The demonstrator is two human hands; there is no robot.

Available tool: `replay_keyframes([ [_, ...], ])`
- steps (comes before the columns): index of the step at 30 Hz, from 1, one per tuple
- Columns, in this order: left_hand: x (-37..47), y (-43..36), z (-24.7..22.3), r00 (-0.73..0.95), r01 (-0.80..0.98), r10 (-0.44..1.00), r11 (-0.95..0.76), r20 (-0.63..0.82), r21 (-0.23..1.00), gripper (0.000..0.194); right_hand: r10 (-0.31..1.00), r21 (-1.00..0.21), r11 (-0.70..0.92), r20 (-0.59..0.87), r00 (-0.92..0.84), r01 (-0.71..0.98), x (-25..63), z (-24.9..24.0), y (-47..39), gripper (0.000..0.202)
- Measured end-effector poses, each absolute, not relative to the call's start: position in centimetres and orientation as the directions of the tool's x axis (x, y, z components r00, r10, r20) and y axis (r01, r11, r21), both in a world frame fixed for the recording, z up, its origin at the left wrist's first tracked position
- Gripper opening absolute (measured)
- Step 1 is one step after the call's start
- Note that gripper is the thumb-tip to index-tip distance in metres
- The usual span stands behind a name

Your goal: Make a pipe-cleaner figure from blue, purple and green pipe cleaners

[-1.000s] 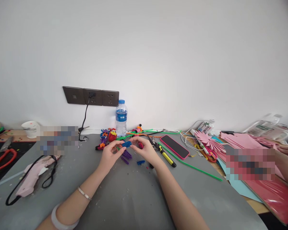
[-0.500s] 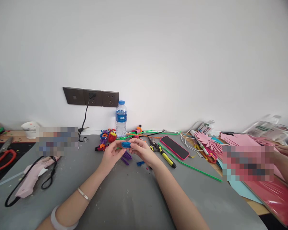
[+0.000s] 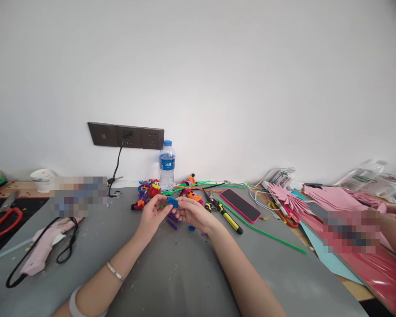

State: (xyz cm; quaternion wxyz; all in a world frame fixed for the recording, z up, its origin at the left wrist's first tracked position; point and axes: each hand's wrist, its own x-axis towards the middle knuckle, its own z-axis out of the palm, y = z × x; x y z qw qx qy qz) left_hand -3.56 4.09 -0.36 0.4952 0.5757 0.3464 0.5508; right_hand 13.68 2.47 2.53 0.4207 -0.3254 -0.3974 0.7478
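Note:
A small fuzzy blue piece (image 3: 172, 202) is pinched between the fingertips of both my hands, above the grey mat (image 3: 165, 273). My left hand (image 3: 154, 215) grips its left side with thumb and forefinger. On its right side my right hand (image 3: 195, 213) holds it between thumb and fingers. Below the hands lie purple fuzzy pieces (image 3: 172, 223) and another blue bit (image 3: 192, 228), partly hidden. Colourful fuzzy figures stand just behind, one red (image 3: 155, 188) and one purple (image 3: 143, 189) at the left, an orange and purple one (image 3: 191, 195) at the right.
A water bottle (image 3: 166, 169) stands by the wall. Yellow-black pliers (image 3: 230, 220), a phone (image 3: 240, 205) and a green stem (image 3: 267, 234) lie right. A pink glue gun (image 3: 41, 251) and orange scissors (image 3: 7, 222) lie left. Another person's hand (image 3: 387, 220) is over pink paper (image 3: 336, 198).
The blue piece has tilted and shifted slightly down between my fingers. My right hand has turned a little, showing more of the orange and purple figure. The other person's hand has moved.

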Motion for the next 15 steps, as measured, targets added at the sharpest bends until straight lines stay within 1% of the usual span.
replay_keyframes([
  [7, -3.60, 3.99, -0.19, 0.172, -0.192, 0.956, -0.203, 0.237, 0.960, 0.028, 0.885, -0.860, -0.342, -0.159, -0.437, -0.380, 13.62, 2.49, 2.49, 0.025],
  [15, -3.62, 3.88, 0.18, 0.180, -0.199, 0.969, -0.133, 0.170, 0.971, 0.027, 0.884, -0.875, -0.326, -0.148, -0.443, -0.358, 13.46, 2.35, 2.55, 0.029],
])
